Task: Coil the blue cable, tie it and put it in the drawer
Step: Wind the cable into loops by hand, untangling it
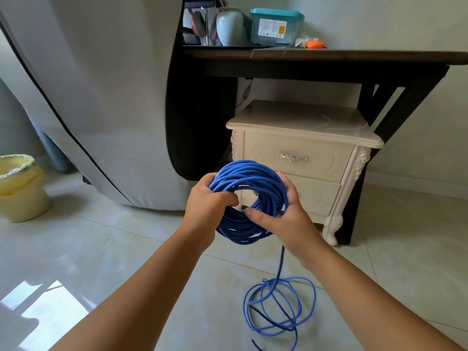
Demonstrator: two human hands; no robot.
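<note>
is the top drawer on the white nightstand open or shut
Shut: the top drawer sits flush in the nightstand front, no gap showing.

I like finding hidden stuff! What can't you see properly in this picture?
All in the head view:
- Most fingers of the left hand and right hand are hidden behind the blue cable coil they grip.
- The loose cable on the floor has strands that run off the bottom edge, so where it ends is unclear.
- The inside of the drawer is hidden because its front is shut.
- The box label is too small to read.
</note>
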